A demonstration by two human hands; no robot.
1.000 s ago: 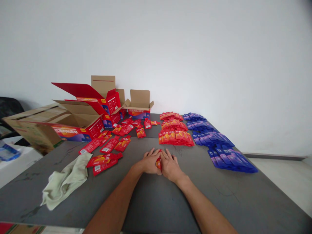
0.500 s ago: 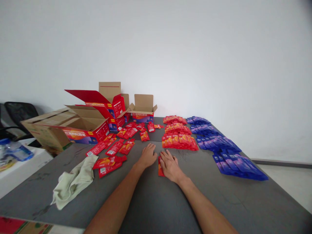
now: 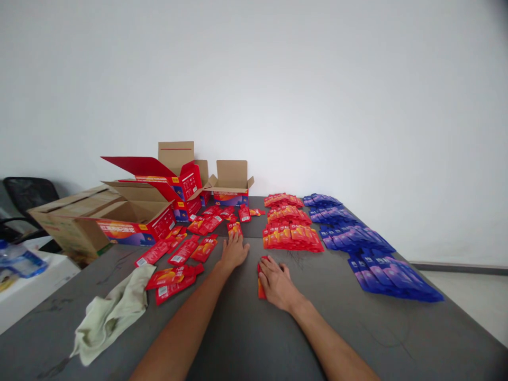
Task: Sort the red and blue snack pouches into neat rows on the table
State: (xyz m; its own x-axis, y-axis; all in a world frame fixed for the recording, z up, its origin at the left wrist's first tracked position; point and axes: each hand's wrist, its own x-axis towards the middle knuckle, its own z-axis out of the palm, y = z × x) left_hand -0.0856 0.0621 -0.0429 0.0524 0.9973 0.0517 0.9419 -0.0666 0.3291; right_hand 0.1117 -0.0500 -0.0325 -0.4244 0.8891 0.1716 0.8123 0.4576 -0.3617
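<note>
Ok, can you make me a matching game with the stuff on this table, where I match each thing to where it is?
Things:
1. pale green cloth
2. blue packets
3. left hand
4. right hand

Places:
A. in rows along the right side of the table
B. flat on a small red packet near the middle
C. crumpled near the left front edge
D. reaching forward, fingertips at a red packet further back

Right pairs: 1-C, 2-A, 3-D, 4-B
</note>
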